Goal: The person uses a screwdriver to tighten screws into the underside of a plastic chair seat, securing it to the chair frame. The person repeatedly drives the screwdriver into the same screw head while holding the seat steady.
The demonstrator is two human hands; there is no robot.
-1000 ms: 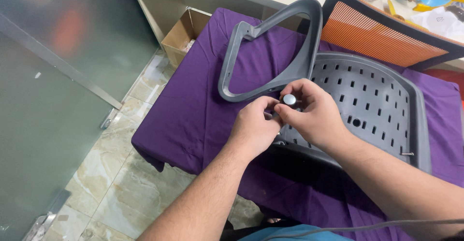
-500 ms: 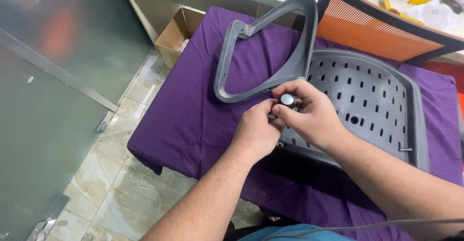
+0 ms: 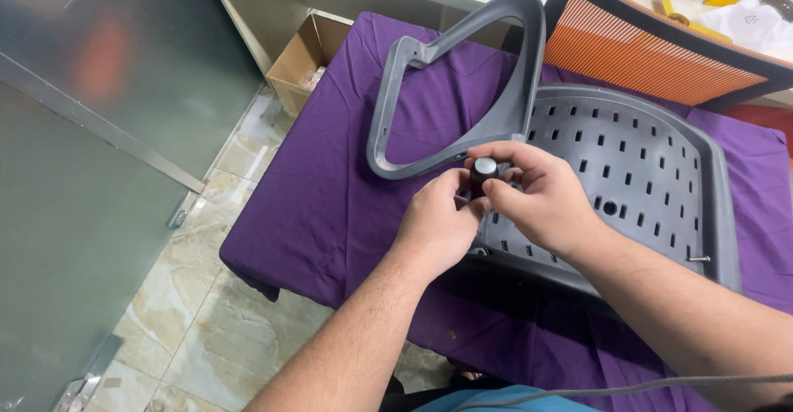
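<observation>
A: What do the two hands hold?

B: The right hand point(image 3: 537, 197) has its grip clamped on a small dark tool handle point(image 3: 483, 172), round, with a smooth shiny cap on top. The thumb and fingers wrap around it. The left hand point(image 3: 438, 222) presses against it from the other side, fingers curled together at its lower part; what they pinch below I cannot tell.

A: And where is this handle?

B: It stands upright at the near corner of the grey plastic seat pan point(image 3: 652, 180), just where the armrest point(image 3: 462, 73) joins it.

A: How does the seat pan look?

B: Hard, matte grey plastic, with many small rectangular slots in rows and a raised curved rim. A small metal screw point(image 3: 698, 258) sticks out near its right edge.

A: And the armrest?

B: The same grey plastic, shaped as a closed loop with rounded corners, standing up from the seat.

A: What lies below?

B: A purple cloth point(image 3: 330, 197), soft and a little wrinkled, covers the tabletop. Behind is a chair back with orange mesh point(image 3: 652, 57) in a black frame. A brown cardboard box point(image 3: 301, 57) stands on the marbled tile floor point(image 3: 206, 313).
</observation>
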